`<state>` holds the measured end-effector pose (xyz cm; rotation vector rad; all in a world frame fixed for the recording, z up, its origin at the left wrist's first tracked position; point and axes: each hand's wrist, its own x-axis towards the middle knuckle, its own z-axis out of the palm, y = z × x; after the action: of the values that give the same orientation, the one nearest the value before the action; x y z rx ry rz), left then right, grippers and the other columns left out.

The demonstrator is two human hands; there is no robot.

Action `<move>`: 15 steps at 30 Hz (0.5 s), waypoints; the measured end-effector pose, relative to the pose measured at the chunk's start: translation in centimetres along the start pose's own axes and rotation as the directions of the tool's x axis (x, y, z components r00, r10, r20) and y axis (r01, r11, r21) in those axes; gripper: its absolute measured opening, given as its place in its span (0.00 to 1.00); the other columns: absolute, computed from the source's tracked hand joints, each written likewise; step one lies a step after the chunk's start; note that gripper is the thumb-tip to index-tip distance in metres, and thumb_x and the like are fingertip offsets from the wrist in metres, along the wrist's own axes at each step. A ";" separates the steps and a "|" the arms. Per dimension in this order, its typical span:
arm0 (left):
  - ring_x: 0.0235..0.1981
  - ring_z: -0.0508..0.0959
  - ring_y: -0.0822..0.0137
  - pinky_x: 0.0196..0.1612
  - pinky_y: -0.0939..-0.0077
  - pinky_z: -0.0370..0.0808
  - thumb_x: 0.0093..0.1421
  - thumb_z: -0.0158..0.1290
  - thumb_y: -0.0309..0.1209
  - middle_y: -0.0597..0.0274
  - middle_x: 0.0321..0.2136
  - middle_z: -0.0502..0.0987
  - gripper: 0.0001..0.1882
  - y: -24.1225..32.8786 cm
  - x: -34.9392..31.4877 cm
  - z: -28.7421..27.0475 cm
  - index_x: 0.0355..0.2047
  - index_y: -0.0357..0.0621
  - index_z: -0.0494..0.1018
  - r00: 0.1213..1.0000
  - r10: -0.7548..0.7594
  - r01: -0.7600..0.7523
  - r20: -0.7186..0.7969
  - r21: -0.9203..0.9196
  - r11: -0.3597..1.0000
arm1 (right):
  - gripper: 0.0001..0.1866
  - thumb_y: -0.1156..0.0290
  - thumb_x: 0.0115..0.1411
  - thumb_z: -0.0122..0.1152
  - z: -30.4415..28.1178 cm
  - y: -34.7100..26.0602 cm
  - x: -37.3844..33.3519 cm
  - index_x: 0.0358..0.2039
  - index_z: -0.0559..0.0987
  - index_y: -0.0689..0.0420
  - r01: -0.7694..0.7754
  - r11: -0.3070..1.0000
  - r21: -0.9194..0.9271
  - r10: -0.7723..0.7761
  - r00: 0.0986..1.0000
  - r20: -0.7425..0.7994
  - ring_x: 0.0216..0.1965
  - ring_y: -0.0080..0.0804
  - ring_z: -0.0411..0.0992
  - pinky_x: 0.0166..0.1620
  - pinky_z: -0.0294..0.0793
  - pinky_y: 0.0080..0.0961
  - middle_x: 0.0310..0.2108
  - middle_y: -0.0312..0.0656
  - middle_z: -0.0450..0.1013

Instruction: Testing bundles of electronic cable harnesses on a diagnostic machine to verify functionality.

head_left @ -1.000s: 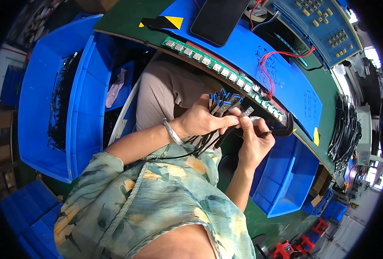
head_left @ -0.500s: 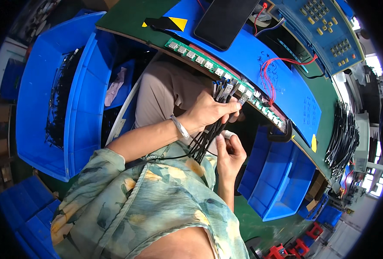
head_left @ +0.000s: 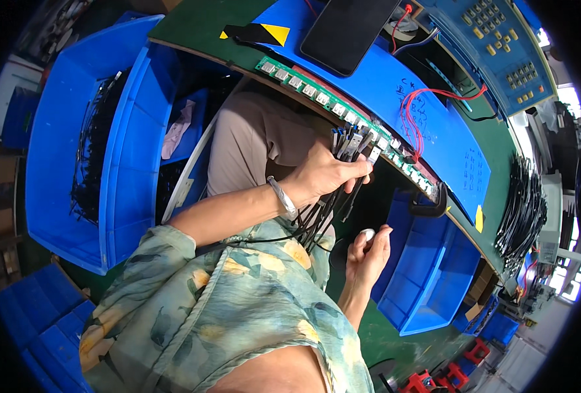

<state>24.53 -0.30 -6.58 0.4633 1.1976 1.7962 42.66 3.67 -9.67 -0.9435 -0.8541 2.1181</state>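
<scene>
My left hand [head_left: 323,173] is closed around a bundle of black USB cables [head_left: 313,226]. Several metal plugs stick out above its fingers, and one silver USB plug [head_left: 374,154] points toward the green circuit board [head_left: 309,90] along the bench edge. From the fist the cables hang down over my lap. My right hand [head_left: 367,259] is apart from the bundle, below and to its right, with curled fingers and a white wrap on one digit. Whether anything thin lies between its fingertips cannot be made out.
A big blue bin [head_left: 67,157] with black cables is at left; another blue bin [head_left: 421,281] sits under the bench at right. On the bench lie a black phone [head_left: 346,36], red wires [head_left: 408,108], a blue keypad device [head_left: 500,39] and a black cable pile [head_left: 521,209]. A black clamp [head_left: 434,204] grips the edge.
My right hand has moved away from the cable bundle, to the right and slightly down. My left hand has shifted slightly right, still holding the cables.
</scene>
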 end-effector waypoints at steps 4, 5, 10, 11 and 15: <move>0.11 0.67 0.80 0.14 0.87 0.62 0.49 0.51 0.26 0.63 0.16 0.72 0.06 -0.1 0.0 -0.4 0.17 0.40 0.68 1.000 0.009 -0.009 -0.012 0.008 1.000 | 0.04 0.73 0.55 0.49 -2.6 -0.9 -0.6 0.27 0.66 0.58 -0.115 0.992 0.053 0.110 0.990 0.090 0.16 0.16 0.54 0.19 0.56 0.09 0.29 0.42 0.68; 0.11 0.67 0.80 0.14 0.87 0.62 0.49 0.51 0.26 0.63 0.16 0.72 0.06 -0.2 0.0 -0.3 0.17 0.40 0.68 1.000 0.004 -0.004 -0.011 0.007 1.000 | 0.04 0.72 0.55 0.48 -2.7 -0.5 -1.0 0.29 0.67 0.59 -0.097 0.994 0.056 0.094 0.993 0.066 0.18 0.18 0.57 0.22 0.59 0.10 0.31 0.43 0.68; 0.11 0.66 0.80 0.14 0.87 0.61 0.49 0.51 0.26 0.63 0.16 0.72 0.07 -0.3 0.2 0.0 0.16 0.40 0.68 1.000 0.006 -0.006 0.011 0.006 1.000 | 0.15 0.60 0.60 0.38 -3.1 4.9 -2.8 0.27 0.65 0.59 -0.111 0.880 -0.461 0.114 0.993 -0.020 0.13 0.21 0.60 0.17 0.60 0.16 0.23 0.45 0.70; 0.11 0.66 0.80 0.15 0.87 0.61 0.49 0.51 0.26 0.63 0.16 0.72 0.07 -0.2 0.2 0.1 0.16 0.40 0.68 1.000 0.001 -0.001 0.011 0.003 1.000 | 0.15 0.58 0.60 0.38 -3.7 5.5 -2.8 0.27 0.64 0.58 -0.147 0.753 -0.642 0.141 0.988 -0.061 0.10 0.20 0.58 0.14 0.57 0.16 0.18 0.42 0.69; 0.11 0.66 0.81 0.14 0.87 0.61 0.49 0.51 0.26 0.63 0.16 0.72 0.07 0.1 -0.1 0.0 0.16 0.41 0.68 1.000 0.001 -0.001 -0.007 0.017 1.000 | 0.10 0.64 0.58 0.46 -4.3 3.2 -0.6 0.26 0.66 0.57 -0.148 0.909 -0.389 0.037 0.960 -0.279 0.13 0.17 0.56 0.14 0.52 0.12 0.19 0.36 0.66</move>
<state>24.54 -0.36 -6.45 0.4684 1.2187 1.7908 45.40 2.65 -14.15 -1.4742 -1.1522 1.8611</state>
